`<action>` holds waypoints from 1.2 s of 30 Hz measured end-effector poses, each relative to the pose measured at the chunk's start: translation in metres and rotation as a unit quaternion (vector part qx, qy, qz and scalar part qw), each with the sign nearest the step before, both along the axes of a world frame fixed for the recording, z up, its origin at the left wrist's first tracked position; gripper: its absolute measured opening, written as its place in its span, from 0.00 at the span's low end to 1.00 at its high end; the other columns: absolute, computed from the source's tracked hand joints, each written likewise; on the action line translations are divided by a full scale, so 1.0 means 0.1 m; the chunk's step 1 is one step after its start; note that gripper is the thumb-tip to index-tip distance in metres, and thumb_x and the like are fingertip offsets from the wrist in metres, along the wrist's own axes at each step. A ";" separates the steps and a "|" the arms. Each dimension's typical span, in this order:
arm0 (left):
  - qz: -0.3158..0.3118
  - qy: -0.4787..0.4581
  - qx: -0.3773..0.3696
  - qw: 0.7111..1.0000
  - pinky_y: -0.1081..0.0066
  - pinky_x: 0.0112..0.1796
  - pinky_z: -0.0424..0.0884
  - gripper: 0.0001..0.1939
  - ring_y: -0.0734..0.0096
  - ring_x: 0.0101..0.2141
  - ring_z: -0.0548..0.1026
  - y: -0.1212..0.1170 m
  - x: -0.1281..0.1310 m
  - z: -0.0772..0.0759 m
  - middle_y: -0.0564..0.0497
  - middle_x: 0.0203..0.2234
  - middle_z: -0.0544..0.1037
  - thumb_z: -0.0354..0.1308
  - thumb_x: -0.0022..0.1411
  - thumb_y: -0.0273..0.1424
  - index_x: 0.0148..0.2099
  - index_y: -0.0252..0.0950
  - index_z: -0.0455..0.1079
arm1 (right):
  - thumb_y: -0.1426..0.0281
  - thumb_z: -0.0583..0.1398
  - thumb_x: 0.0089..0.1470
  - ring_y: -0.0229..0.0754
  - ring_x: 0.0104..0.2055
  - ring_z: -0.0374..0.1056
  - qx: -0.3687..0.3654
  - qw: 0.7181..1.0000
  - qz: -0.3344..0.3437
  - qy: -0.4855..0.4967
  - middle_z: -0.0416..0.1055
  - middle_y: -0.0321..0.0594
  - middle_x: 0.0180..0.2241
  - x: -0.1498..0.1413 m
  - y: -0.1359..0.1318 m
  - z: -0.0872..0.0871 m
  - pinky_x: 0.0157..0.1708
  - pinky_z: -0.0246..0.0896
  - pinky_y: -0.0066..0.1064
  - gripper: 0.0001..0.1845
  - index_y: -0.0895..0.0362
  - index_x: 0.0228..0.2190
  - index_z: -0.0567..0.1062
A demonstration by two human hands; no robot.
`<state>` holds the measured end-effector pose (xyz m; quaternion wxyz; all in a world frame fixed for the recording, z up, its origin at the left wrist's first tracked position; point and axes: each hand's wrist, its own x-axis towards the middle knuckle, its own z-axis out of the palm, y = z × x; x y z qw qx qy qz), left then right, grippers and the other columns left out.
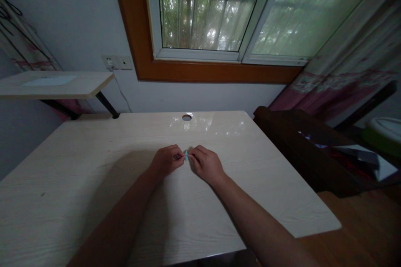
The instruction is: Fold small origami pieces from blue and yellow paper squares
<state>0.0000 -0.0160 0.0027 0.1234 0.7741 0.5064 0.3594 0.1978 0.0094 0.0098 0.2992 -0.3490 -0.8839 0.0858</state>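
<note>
Between my two hands is a small teal piece [186,155], thin and upright, with a bit of pink at its sides; it is too small to name its kind. My left hand [167,161] pinches it from the left, thumb and fingers pressed together. From the right, my right hand [206,162] grips it the same way with closed fingertips. Both hands are low over the pale wood-grain desk [125,217], near its middle. The fingers hide part of the piece.
A raised shelf [94,78] on black legs stands at the back left, with a white sheet [50,81] on it. The desk has a round cable hole [187,117] at the back. Right of the desk is a dark wooden piece of furniture [288,133] bearing assorted items.
</note>
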 end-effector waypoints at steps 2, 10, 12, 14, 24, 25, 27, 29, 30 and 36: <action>0.004 0.000 -0.001 1.000 0.74 0.33 0.69 0.03 0.73 0.28 0.74 0.00 0.01 0.00 0.53 0.26 0.75 0.60 0.57 0.26 0.31 0.37 0.72 | 0.69 0.54 0.63 0.40 0.34 0.68 -0.001 1.000 -0.003 0.001 0.71 0.42 0.35 -0.01 0.00 0.00 0.34 0.62 0.28 0.09 0.55 0.39 0.75; 0.004 -0.029 -0.007 1.000 0.74 0.34 0.71 0.02 0.72 0.31 0.75 0.04 -0.02 -0.04 0.52 0.29 0.75 0.59 0.61 0.27 0.37 0.38 0.73 | 0.69 0.53 0.64 0.40 0.37 0.69 -0.021 0.999 -0.012 0.022 0.71 0.42 0.37 -0.01 0.03 -0.02 0.38 0.63 0.28 0.09 0.54 0.40 0.74; 0.005 -0.042 -0.013 0.999 0.75 0.35 0.72 0.04 0.72 0.31 0.75 0.06 -0.03 -0.06 0.52 0.30 0.75 0.59 0.61 0.28 0.39 0.38 0.73 | 0.69 0.54 0.64 0.40 0.37 0.69 -0.022 0.999 -0.015 0.031 0.71 0.41 0.36 -0.01 0.04 -0.02 0.38 0.63 0.28 0.08 0.54 0.39 0.74; 0.007 -0.053 -0.020 0.998 0.74 0.35 0.73 0.04 0.72 0.31 0.75 0.08 -0.03 -0.07 0.52 0.31 0.76 0.59 0.61 0.28 0.40 0.38 0.73 | 0.69 0.54 0.64 0.40 0.38 0.69 -0.024 0.999 -0.017 0.042 0.71 0.41 0.37 -0.02 0.05 -0.03 0.39 0.64 0.28 0.08 0.54 0.39 0.74; 0.027 -0.066 -0.028 0.997 0.75 0.34 0.73 0.01 0.73 0.30 0.75 0.08 -0.03 -0.05 0.52 0.29 0.76 0.60 0.60 0.28 0.36 0.38 0.73 | 0.70 0.55 0.63 0.40 0.38 0.69 -0.033 0.998 -0.018 0.049 0.71 0.41 0.37 -0.03 0.08 -0.04 0.39 0.64 0.28 0.07 0.53 0.39 0.74; 0.029 -0.064 -0.027 0.997 0.74 0.34 0.73 0.01 0.72 0.30 0.75 0.08 -0.03 -0.05 0.52 0.29 0.76 0.60 0.60 0.28 0.36 0.38 0.73 | 0.70 0.55 0.63 0.40 0.38 0.69 -0.033 0.998 -0.017 0.050 0.71 0.41 0.37 -0.04 0.08 -0.05 0.39 0.64 0.28 0.07 0.53 0.39 0.74; 0.031 -0.059 -0.027 0.997 0.74 0.34 0.72 0.01 0.72 0.30 0.75 0.08 -0.03 -0.06 0.53 0.29 0.76 0.60 0.60 0.28 0.36 0.38 0.73 | 0.69 0.55 0.64 0.40 0.38 0.69 -0.033 0.998 -0.018 0.051 0.71 0.41 0.37 -0.04 0.08 -0.04 0.40 0.64 0.28 0.07 0.53 0.38 0.74; 0.032 -0.055 -0.027 0.998 0.74 0.33 0.72 0.01 0.72 0.30 0.75 0.08 -0.03 -0.06 0.52 0.29 0.76 0.60 0.60 0.29 0.36 0.38 0.73 | 0.69 0.55 0.64 0.40 0.38 0.69 -0.037 0.998 -0.019 0.050 0.71 0.41 0.37 -0.04 0.08 -0.04 0.40 0.64 0.28 0.07 0.53 0.38 0.74; 0.034 -0.054 -0.027 0.998 0.74 0.33 0.72 0.01 0.72 0.30 0.75 0.08 -0.04 -0.06 0.52 0.29 0.76 0.60 0.60 0.29 0.36 0.38 0.73 | 0.69 0.55 0.64 0.40 0.38 0.70 -0.039 0.998 -0.020 0.049 0.71 0.41 0.37 -0.04 0.08 -0.03 0.40 0.64 0.28 0.07 0.53 0.38 0.74; 0.046 -0.044 -0.025 0.998 0.74 0.34 0.72 0.02 0.71 0.31 0.75 0.09 -0.05 -0.07 0.52 0.29 0.76 0.61 0.60 0.31 0.35 0.38 0.72 | 0.70 0.55 0.63 0.40 0.39 0.70 -0.046 0.997 -0.017 0.063 0.71 0.40 0.37 -0.05 0.10 -0.03 0.40 0.64 0.28 0.07 0.53 0.38 0.74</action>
